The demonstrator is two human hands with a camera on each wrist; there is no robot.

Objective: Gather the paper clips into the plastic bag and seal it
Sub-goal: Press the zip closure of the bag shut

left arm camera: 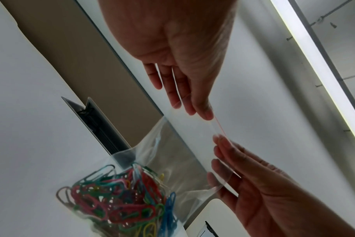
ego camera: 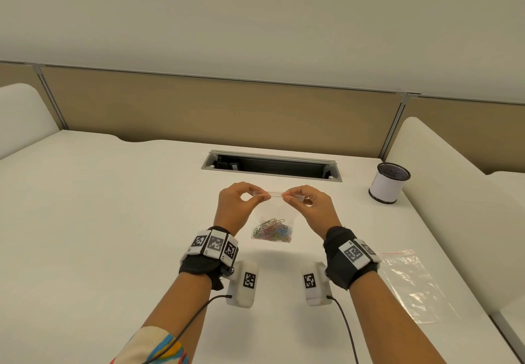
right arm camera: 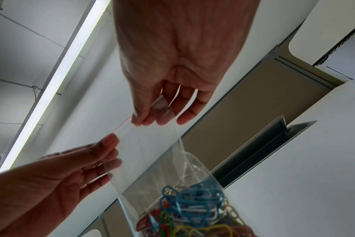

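A clear plastic bag [ego camera: 276, 212] hangs above the white table [ego camera: 113, 207], with several coloured paper clips [ego camera: 273, 231] heaped in its bottom. My left hand [ego camera: 262, 196] pinches the left end of the bag's top strip and my right hand [ego camera: 287, 198] pinches the right end, the strip stretched between them. In the left wrist view the left hand [left arm camera: 205, 115] grips the red-lined edge of the bag [left arm camera: 172, 152] above the clips [left arm camera: 121, 200]. In the right wrist view the right hand [right arm camera: 144, 120] pinches the bag [right arm camera: 152, 144] over the clips [right arm camera: 192, 208].
A second, empty clear bag [ego camera: 409, 281] with a red strip lies flat at the table's right. A white pen cup [ego camera: 388, 184] stands at the back right. An open cable slot [ego camera: 271, 166] lies just beyond my hands. Beige partitions stand behind the table.
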